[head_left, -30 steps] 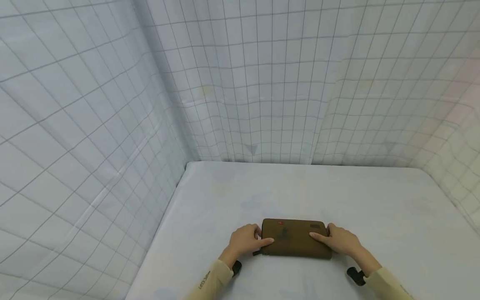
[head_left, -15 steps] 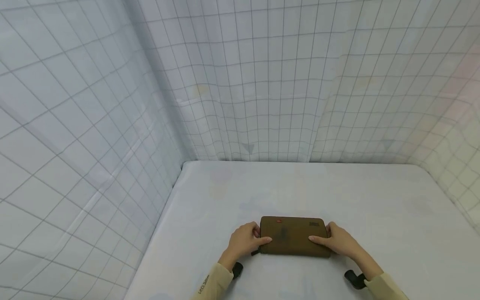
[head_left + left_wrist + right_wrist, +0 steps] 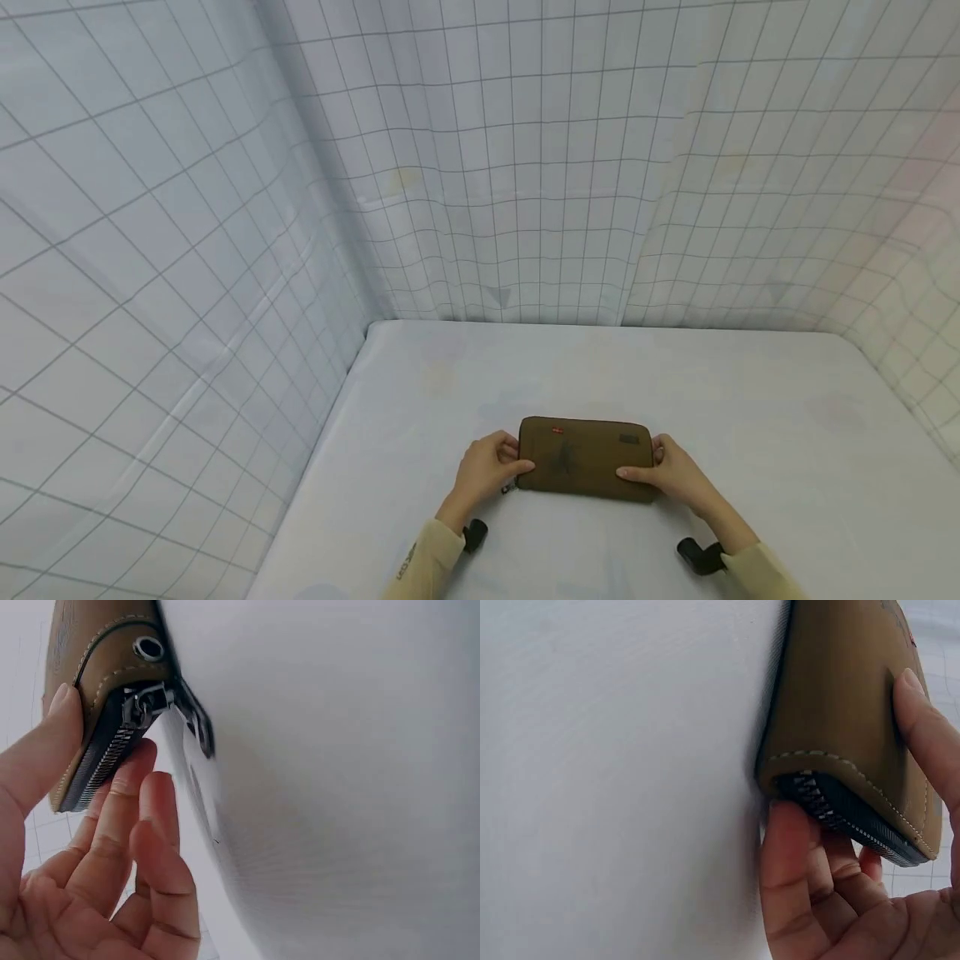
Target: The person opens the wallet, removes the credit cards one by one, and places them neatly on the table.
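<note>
A brown zip-around wallet [image 3: 588, 458] with a small red mark and a dark label is held by its two short ends. The left hand [image 3: 482, 468] pinches the left end, thumb on top and fingertips beneath, beside a metal zipper pull [image 3: 201, 727] and an eyelet [image 3: 148, 649]. At the other end, the right hand [image 3: 678, 475] lays its thumb on the upper face while its fingers support the zipped edge [image 3: 847, 817]. Both wrist views show the zipper teeth closed at those ends. Whether the wallet's underside touches the table cannot be told.
A white-covered table [image 3: 420, 392] spreads around the wallet. Grid-patterned white curtains [image 3: 510, 167] stand behind it and along both sides. Black wrist-worn devices [image 3: 700, 556] sit under pale sleeves [image 3: 427, 558].
The wallet and both hands have shifted slightly away from the person, and the wallet's left end is a little higher in the view. Both hands keep their hold.
</note>
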`<state>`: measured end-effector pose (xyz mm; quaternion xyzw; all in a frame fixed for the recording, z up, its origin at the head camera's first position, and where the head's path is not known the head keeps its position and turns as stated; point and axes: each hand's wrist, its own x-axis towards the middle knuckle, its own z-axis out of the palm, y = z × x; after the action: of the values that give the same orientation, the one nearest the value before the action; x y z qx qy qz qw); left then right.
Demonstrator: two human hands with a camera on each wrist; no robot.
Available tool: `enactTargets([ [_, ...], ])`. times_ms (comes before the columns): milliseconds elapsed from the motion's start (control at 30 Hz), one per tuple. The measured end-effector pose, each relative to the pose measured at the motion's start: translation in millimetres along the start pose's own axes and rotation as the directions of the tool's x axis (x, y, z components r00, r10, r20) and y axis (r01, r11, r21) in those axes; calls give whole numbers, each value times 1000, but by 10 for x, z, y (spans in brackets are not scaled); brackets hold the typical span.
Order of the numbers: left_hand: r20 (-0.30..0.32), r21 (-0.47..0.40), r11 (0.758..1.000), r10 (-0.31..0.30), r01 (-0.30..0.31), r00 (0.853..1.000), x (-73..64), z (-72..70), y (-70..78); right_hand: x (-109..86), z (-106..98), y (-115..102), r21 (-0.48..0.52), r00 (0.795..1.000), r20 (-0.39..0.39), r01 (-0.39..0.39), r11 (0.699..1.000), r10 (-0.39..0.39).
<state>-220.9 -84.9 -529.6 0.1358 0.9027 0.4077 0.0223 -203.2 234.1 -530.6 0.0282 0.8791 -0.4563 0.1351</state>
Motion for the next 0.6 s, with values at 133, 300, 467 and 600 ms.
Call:
enactTargets([
  [133, -24, -37, 999, 9, -10, 1000, 40, -6, -30, 43, 6, -20, 1, 999, -38, 34, 999, -34],
  [300, -48, -78, 997, 21, -25, 999, 69, -3, -43, 74, 2, -47, 15, 994, -78, 73, 997, -72],
  [467, -82, -101, 994, 22, -30, 996, 91, 14, -55, 84, 10, -51, 47, 992, -92, 96, 994, -92],
  [600, -84, -101, 994, 33, -41, 996, 107, 24, -59, 82, 7, -41, 46, 987, -106, 130, 990, -125],
])
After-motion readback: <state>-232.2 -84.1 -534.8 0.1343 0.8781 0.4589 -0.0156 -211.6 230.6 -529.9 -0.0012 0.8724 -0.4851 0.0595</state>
